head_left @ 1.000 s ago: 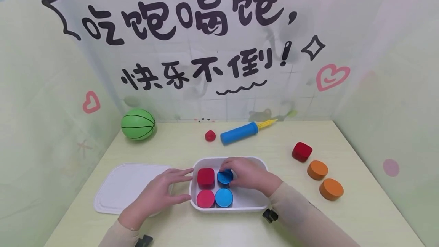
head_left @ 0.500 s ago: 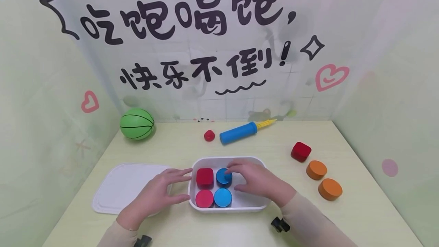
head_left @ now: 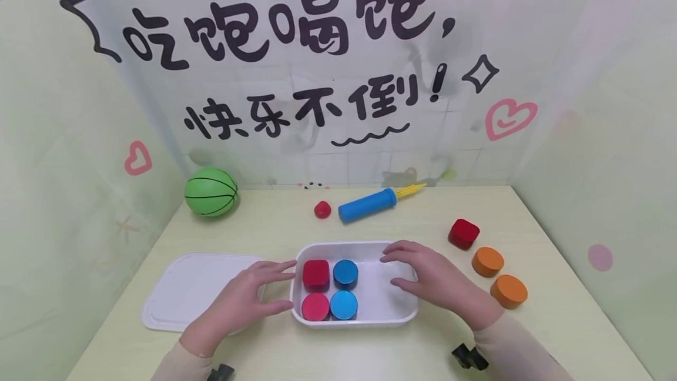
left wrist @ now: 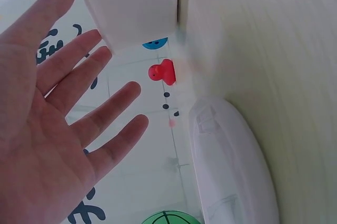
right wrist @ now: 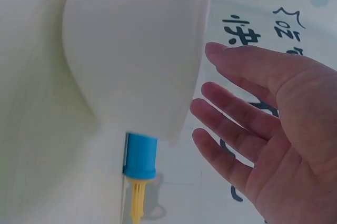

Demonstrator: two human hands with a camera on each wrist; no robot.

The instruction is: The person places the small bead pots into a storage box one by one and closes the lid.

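In the head view a white box (head_left: pixel 370 324) holds a red square block (head_left: pixel 316 274), a pinkish-red round block (head_left: pixel 315 307) and two blue round blocks, the rear (head_left: pixel 345 273) and the front (head_left: pixel 344 304), all in its left half. My left hand (head_left: pixel 240 298) has its fingers spread at the box's left rim, thumb and fingertips touching or almost touching it. Above the box's right end, my right hand (head_left: pixel 439 278) holds nothing, its fingers relaxed and apart. The wrist views show both hands, left (left wrist: pixel 68 113) and right (right wrist: pixel 268 119), beside the box's outer wall.
A white lid (head_left: pixel 185 290) lies left of the box. Toward the back are a green ball (head_left: pixel 211 192), a small red toy (head_left: pixel 322 210) and a blue pump (head_left: pixel 367 205). On the right stand a dark red block (head_left: pixel 463 234) and two orange round blocks (head_left: pixel 488 261), (head_left: pixel 509 291).
My right hand has let go of the rear blue block and moved right, over the box's right end. The blue block stays in the box. My left hand has hardly moved.
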